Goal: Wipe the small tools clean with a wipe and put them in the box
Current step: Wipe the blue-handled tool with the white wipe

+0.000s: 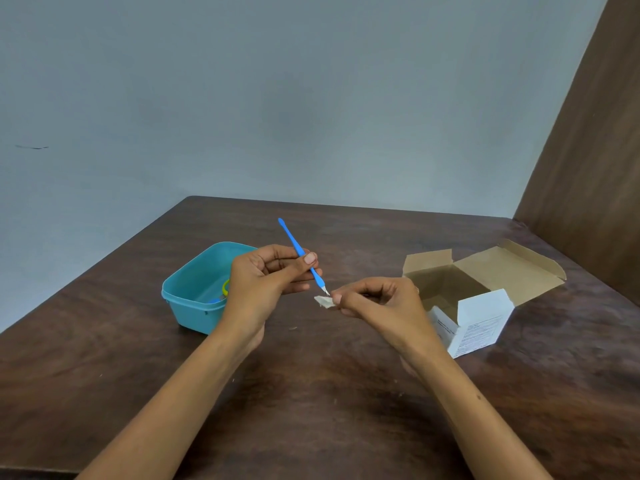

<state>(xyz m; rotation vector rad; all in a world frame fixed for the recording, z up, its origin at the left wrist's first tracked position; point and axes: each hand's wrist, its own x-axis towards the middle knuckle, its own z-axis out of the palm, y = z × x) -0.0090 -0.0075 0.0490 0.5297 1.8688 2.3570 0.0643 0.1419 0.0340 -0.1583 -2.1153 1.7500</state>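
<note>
At the centre of the frame I see my left hand (pixel 263 275) with its grip closed around a slim blue tool (pixel 300 251), which slants with its rounded end toward the upper left and its small pale tip down by the right hand (pixel 377 299). That hand's grip pinches a crumpled white wipe (pixel 322 301) just beside the tip; I cannot tell if they touch. Left of the hands, a teal plastic box (pixel 188 289) sits on the dark wooden table (pixel 311 393), holding something yellow-green (pixel 225 288) and a blue piece. At the right, an open cardboard carton (pixel 485 299) stands with its flaps raised.
</note>
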